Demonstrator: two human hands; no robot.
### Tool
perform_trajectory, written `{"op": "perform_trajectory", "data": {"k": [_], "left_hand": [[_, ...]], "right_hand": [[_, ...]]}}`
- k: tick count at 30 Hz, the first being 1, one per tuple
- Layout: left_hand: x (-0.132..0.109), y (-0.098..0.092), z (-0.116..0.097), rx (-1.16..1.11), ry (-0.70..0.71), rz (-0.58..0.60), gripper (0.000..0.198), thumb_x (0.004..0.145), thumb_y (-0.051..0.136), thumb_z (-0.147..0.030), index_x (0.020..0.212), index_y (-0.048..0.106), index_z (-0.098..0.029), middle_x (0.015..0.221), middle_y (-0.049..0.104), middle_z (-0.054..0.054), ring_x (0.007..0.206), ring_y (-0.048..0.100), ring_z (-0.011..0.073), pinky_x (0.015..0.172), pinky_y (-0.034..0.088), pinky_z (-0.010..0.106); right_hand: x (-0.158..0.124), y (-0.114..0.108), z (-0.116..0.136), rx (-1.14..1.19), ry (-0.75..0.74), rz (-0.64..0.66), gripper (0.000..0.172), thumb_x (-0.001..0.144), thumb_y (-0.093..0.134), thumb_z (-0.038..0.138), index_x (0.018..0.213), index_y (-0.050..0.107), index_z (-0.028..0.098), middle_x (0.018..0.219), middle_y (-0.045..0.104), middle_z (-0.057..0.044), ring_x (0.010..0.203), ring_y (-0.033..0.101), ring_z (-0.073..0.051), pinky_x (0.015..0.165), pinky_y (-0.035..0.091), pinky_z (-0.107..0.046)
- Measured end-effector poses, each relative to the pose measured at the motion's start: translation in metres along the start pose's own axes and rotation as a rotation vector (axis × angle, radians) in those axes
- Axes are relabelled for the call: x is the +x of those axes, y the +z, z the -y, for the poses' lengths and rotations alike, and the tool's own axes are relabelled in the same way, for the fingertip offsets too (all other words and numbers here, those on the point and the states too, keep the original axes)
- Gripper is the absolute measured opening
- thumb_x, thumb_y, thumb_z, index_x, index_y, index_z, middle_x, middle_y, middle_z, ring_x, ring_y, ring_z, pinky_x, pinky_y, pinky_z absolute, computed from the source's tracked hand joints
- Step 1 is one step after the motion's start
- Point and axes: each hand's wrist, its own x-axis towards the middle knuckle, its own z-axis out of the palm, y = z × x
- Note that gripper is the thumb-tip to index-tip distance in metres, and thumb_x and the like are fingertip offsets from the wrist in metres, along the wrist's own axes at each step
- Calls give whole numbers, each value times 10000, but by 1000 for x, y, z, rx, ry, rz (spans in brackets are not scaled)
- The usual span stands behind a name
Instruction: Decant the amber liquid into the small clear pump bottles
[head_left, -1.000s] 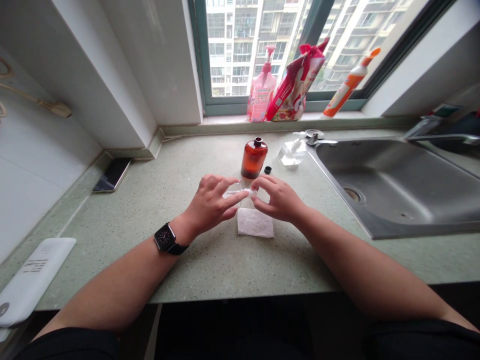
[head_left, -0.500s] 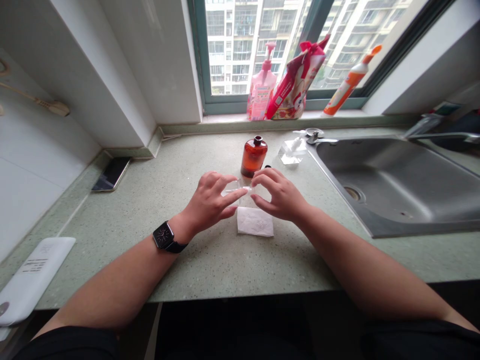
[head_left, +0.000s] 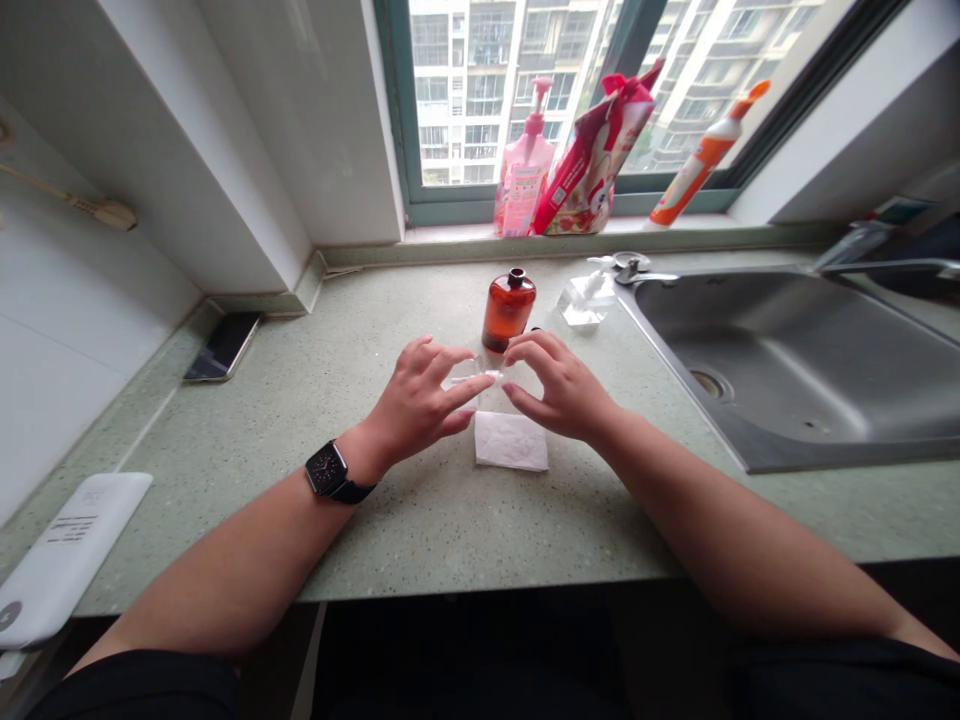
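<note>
Daylight comes from the window [head_left: 465, 100] at the far side, bright and somewhat washed out; the counter [head_left: 420, 520] is evenly lit, with soft shadows near under the left hand [head_left: 420, 405] and right hand [head_left: 562, 395]; a dull sheen lies on the sink [head_left: 787, 370] at right; straight lines bow towards the edges; the small clear piece [head_left: 480, 377] between the fingertips is too pale to resolve, perhaps slightly blurred; the near edge is dark.

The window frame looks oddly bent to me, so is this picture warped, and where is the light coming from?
Head view: a wide lens bows the window frame and wall outward; daylight from outside is soft, with faint shadows under the left hand and right hand; the small clear item they pinch is too glary to identify.
</note>
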Motion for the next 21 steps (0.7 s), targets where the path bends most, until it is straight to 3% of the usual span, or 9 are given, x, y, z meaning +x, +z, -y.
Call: {"op": "perform_trajectory", "data": {"k": [2, 13, 21], "left_hand": [[0, -1, 0, 5, 7, -4, 468, 971, 750, -379, 1432, 672, -365, 1448, 613, 88, 1269, 542, 304, 1222, 381, 585], [0, -1, 1, 13, -9, -40, 474, 977, 740, -345, 1445, 667, -353, 1451, 605, 103, 1290, 551, 309, 1233, 383, 614], [1, -1, 1, 7, -24, -69, 466, 981, 742, -369, 1441, 673, -347, 1434, 603, 103, 1292, 564, 301, 1233, 407, 602]], "right_hand": [[1, 0, 1, -20, 18, 2, 96, 1008, 607, 358, 1063, 575, 286, 1127, 664, -90, 1093, 650, -298, 970, 553, -506], [-1, 4, -2, 5, 102, -44, 268, 979, 665, 444, 1156, 565, 269, 1050, 724, -76, 980, 699, -274, 879, 570, -463], [0, 5, -3, 113, 140, 15, 151, 973, 672, 391, 997, 621, 252, 957, 745, -45, 879, 726, -232, 806, 611, -426]]}}
